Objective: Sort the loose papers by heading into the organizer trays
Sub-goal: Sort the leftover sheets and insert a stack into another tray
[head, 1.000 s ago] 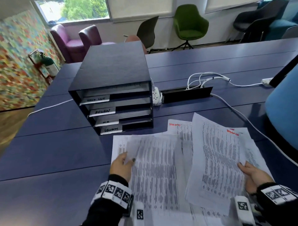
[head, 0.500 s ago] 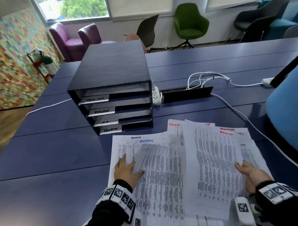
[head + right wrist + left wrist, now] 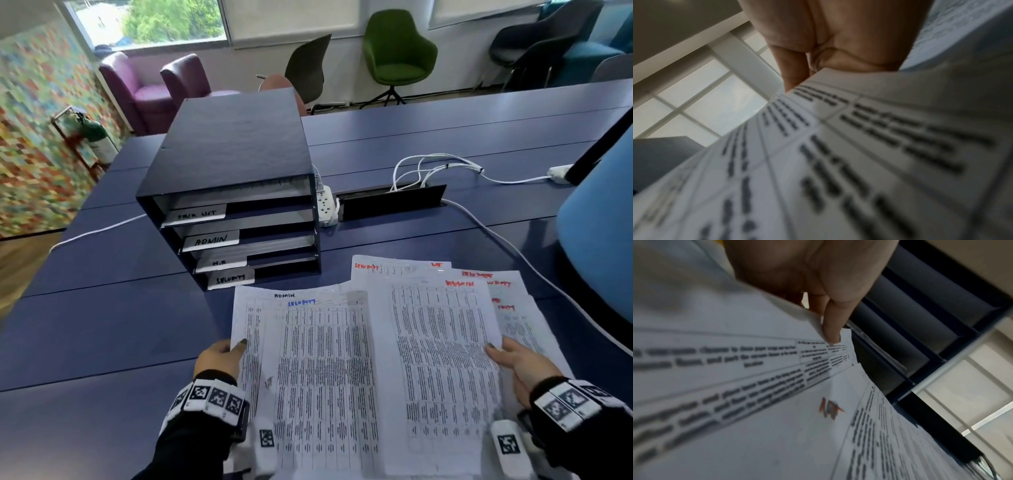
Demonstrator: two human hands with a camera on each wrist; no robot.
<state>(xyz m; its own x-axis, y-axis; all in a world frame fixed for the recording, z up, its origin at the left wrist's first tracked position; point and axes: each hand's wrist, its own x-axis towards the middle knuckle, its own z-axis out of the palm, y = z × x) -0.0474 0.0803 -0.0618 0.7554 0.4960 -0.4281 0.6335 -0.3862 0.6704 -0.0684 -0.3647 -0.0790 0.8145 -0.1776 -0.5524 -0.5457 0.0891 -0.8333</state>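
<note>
A dark organizer [image 3: 239, 164] stands on the blue table [image 3: 102, 335], its trays labelled TASK LIST, ADMIN [image 3: 210, 240], H.R and SECURITY [image 3: 230, 279]. Loose printed papers [image 3: 318, 370] lie spread in front of it, with headings in black, blue and red. My left hand [image 3: 236, 347] pinches the left edge of the left pile, thumb on top; in the left wrist view a fingertip [image 3: 830, 334] rests at the sheet's edge. My right hand [image 3: 496, 353] grips the right edge of a sheet headed ADMIN in red [image 3: 442, 342], which lies over other sheets.
A white power strip [image 3: 325, 205] sits beside the organizer, next to a black cable hatch [image 3: 390, 204]. White cables [image 3: 435, 168] run across the table to the right. A blue chair back [image 3: 599, 233] stands close at the right. Chairs stand beyond the table.
The sheet in my right hand, raised a second ago, now lies flat. My left hand let its lifted sheet down and moved to the pile's left edge.
</note>
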